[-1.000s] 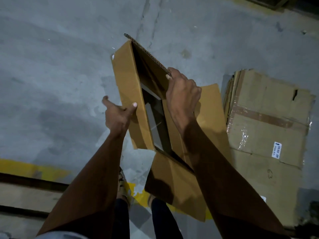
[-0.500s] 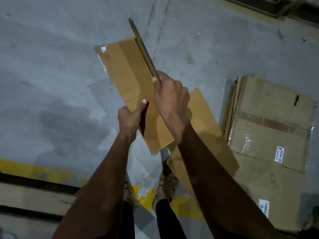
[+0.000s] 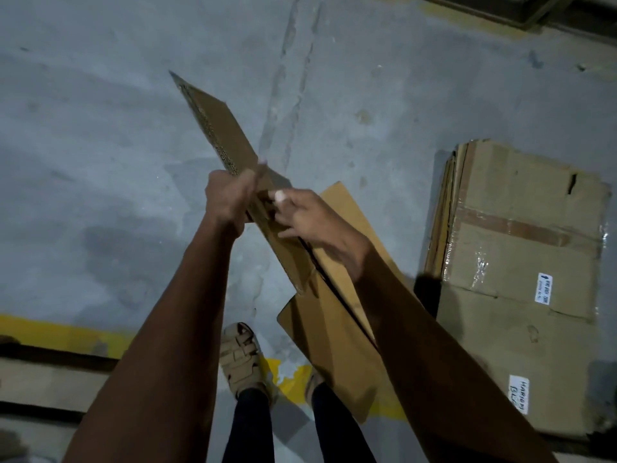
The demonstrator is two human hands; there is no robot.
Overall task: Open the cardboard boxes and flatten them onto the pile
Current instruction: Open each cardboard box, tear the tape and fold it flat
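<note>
The concrete floor (image 3: 100, 162) is carrying the pile (image 3: 521, 262) of flattened boxes, lying to the right of the held cardboard box (image 3: 227, 135). The cardboard box, collapsed nearly flat, is hanging edge-on above the floor, well apart from the pile. The left hand (image 3: 230, 198) is gripping its upper edge in a closed fist. The right hand (image 3: 310, 218) is pinching the box just beside it, fingers partly spread.

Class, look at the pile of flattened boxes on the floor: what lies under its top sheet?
Under the top sheet of the pile, only the edges of more flattened cardboard layers show along its left side. Their faces and number are covered, as is the concrete floor beneath.
</note>
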